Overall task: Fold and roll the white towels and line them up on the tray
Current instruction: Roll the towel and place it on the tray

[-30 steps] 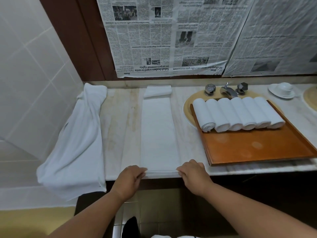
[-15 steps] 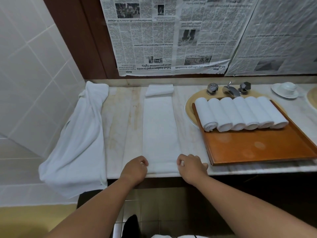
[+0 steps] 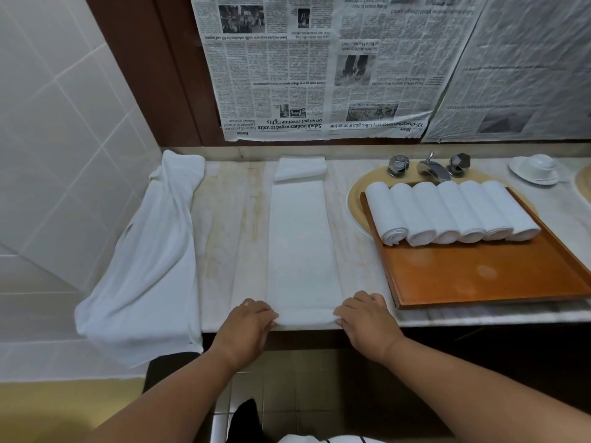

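Gripping towel (image 3: 302, 251) beneath "Sabah leaders" newspaper (image 3: 319, 68)

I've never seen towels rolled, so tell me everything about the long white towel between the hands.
The folded towel is white, terry-looking cloth in a long narrow strip, flat on the pale counter, running straight back from its front edge. Its near end is curled into a small first roll, held at each corner by the left hand and right hand. A small folded piece at the far end may be its own tip.

Both forearms (image 3: 179, 401) are bare; a white, dark-trimmed garment (image 3: 297, 439) shows below.
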